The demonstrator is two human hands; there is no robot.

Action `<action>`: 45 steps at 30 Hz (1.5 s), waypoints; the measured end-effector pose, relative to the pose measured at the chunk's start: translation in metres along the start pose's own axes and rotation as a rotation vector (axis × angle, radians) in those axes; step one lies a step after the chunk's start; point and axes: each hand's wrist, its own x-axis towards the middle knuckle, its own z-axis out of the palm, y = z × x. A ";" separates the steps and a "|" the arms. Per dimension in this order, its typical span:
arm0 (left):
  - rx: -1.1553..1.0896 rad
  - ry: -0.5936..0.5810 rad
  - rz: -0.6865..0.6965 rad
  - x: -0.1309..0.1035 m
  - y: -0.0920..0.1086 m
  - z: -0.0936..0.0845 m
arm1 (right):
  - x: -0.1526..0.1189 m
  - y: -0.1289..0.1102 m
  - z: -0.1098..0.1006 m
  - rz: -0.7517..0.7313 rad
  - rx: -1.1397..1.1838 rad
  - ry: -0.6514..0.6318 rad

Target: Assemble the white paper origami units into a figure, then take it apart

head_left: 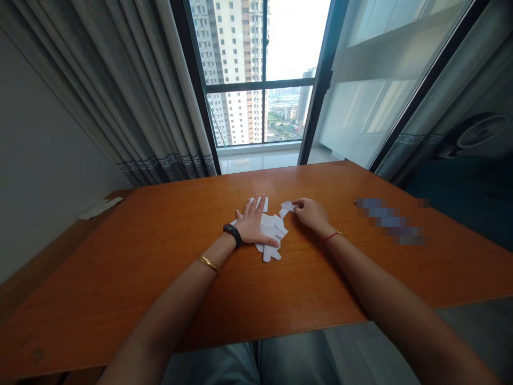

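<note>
Several white paper cutouts point(272, 227) lie in an overlapping cluster on the wooden table point(192, 299). My left hand point(253, 223) rests flat over them with its fingers spread, hiding part of the pile. A small white paper piece point(287, 208) sits just to the right of the cluster. Its right end is pinched between the thumb and fingers of my right hand point(311, 214). Dark lines show on some of the paper near my left thumb.
A blurred bluish item point(388, 220) lies on the table's right side. Some white paper point(100, 207) is at the far left edge. Beyond the table are a grey curtain point(160, 107) and a glass door frame point(320, 101). A round fan point(483, 131) stands at the right.
</note>
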 end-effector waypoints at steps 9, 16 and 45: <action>0.080 -0.053 0.076 0.005 0.004 0.007 | -0.012 -0.024 0.023 -0.142 0.104 0.040; 0.090 0.063 -0.154 0.008 -0.048 -0.005 | -0.017 -0.014 0.012 -0.080 0.112 0.094; 0.182 0.335 -0.563 -0.019 -0.165 -0.049 | -0.051 -0.044 0.015 -0.264 -0.176 -0.096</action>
